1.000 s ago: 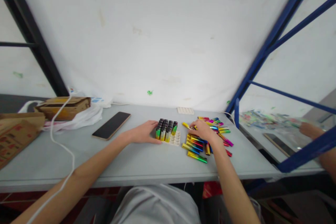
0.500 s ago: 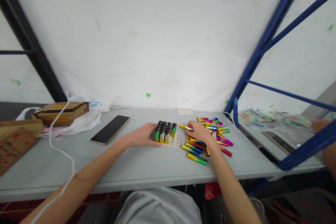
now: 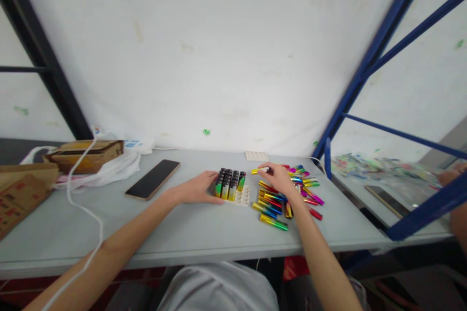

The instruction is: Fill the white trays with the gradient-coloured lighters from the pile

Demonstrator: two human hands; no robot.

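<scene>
Black-topped lighters (image 3: 229, 183) with green and yellow bodies stand upright in rows in a white tray with small pockets (image 3: 243, 197). Bare pockets show along the tray's right and front. My left hand (image 3: 199, 188) is around the tray's left side, thumb at the front corner and fingertips at the back by the lighters. Right of the tray, my right hand (image 3: 276, 176) pinches a lighter (image 3: 260, 170), its yellow end pointing left; the hand covers part of it. Beneath and beside that hand lies a loose pile of shiny multicoloured lighters (image 3: 273, 222).
A phone (image 3: 153, 180) lies left of my left hand. Farther left are a cardboard box (image 3: 85, 155), a plastic bag (image 3: 120, 167) and a white cable (image 3: 85, 211). Another white tray (image 3: 256, 156) lies near the wall. A blue metal frame (image 3: 359, 77) rises at right, with another person's arm beyond.
My right hand has moved a little away from me, over the back of the pile, with the lighter turned in its fingers. My left hand stays at the tray.
</scene>
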